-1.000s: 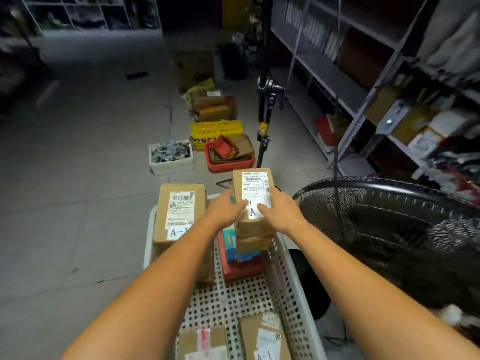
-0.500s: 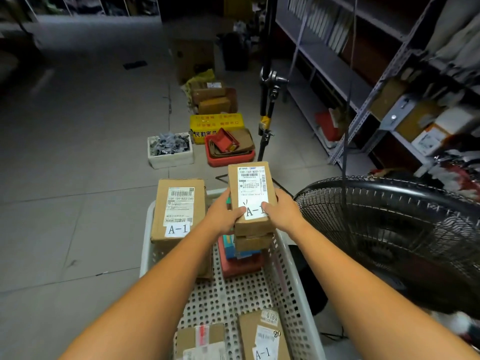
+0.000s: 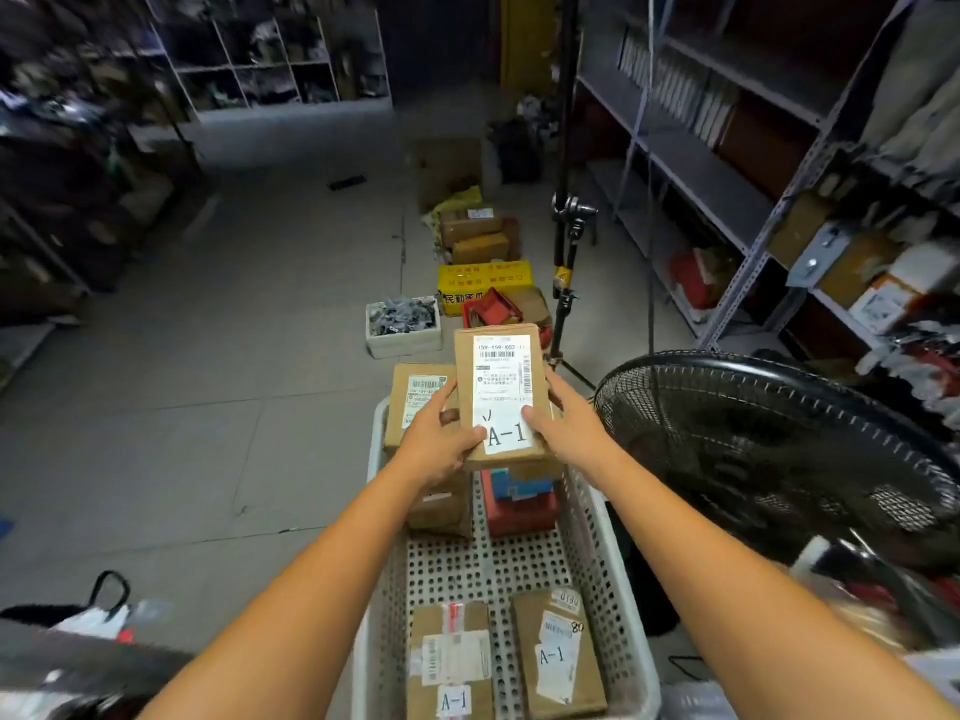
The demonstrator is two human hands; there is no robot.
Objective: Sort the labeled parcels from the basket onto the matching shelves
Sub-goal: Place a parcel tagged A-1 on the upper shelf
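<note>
A-1 parcel (image 3: 501, 392) is now lifted clear of the stack at the far end of the basket (image 3: 493, 569) — it sat on it a second ago, so the pick's done and the carry to the A-1 shelf is next. Grip: left hand (image 3: 441, 444) and right hand (image 3: 569, 433) curl round its long sides, thumbs on top by the label. Shelves (image 3: 717, 184) beyond — no marker legible.

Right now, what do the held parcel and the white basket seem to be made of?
The held parcel looks like brown cardboard, matte: dull faces, crisp folded edges. The basket is probably white moulded plastic: smooth, with regular round holes through walls and floor.
</note>
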